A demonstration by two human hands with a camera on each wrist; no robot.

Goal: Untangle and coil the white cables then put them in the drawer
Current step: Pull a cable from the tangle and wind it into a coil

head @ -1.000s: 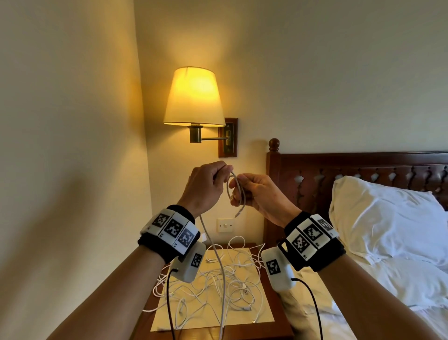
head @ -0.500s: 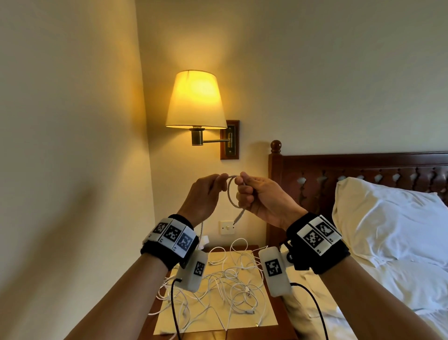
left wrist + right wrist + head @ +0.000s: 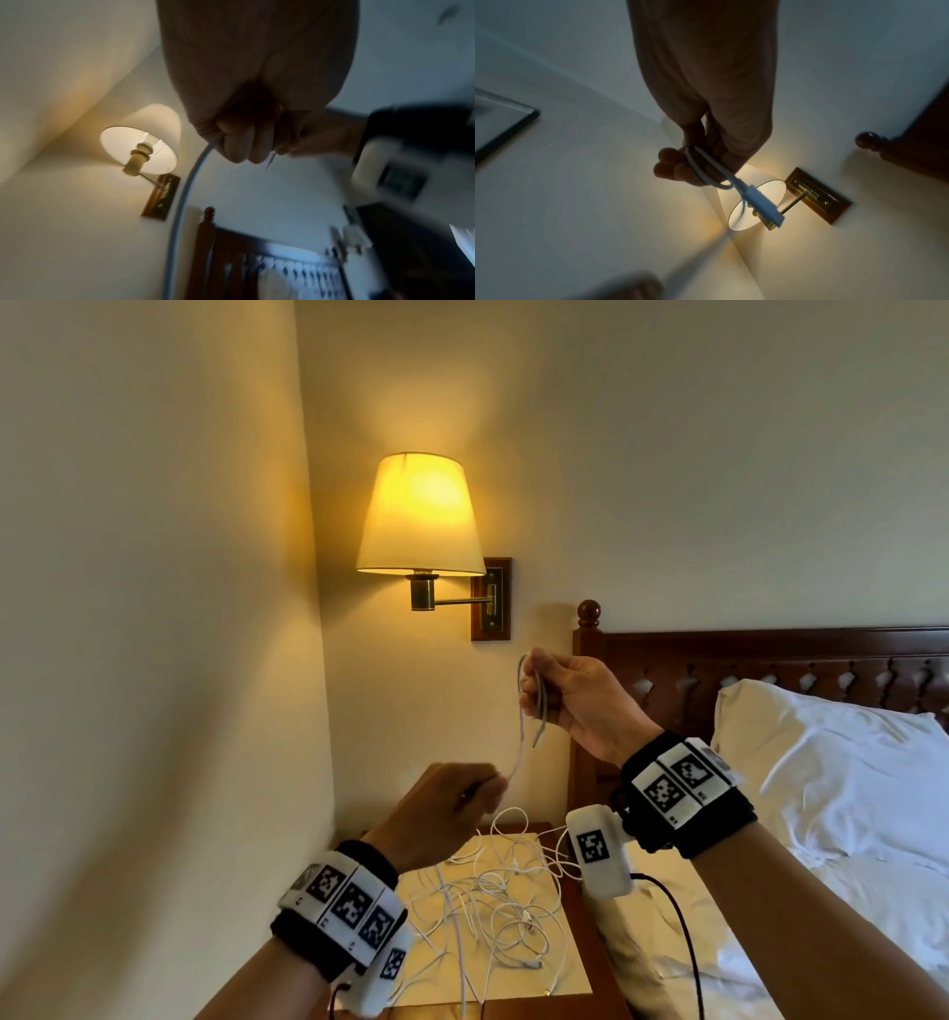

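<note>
Near the frame's middle, right hand (image 3: 575, 698) pinches a small loop of light, limp cable (image 3: 534, 706); left hand (image 3: 441, 806) grips its slack lower down.

Lit wall lamp (image 3: 420, 516) with cream shade, brass arm fixed to a wooden wall plate (image 3: 491, 599). Dark wooden headboard (image 3: 760, 660) with carved cut-outs and a round finial (image 3: 588, 612) on its post. White pillow (image 3: 832, 762) leans against the headboard, rumpled white bedding (image 3: 873, 916) below it. Wooden bedside surface (image 3: 585, 968) in the corner, a cream sheet (image 3: 565, 978) lying on it. Plain cream walls (image 3: 154, 608). Dark-framed item (image 3: 503, 130) on the wall, right wrist view, blurred.
</note>
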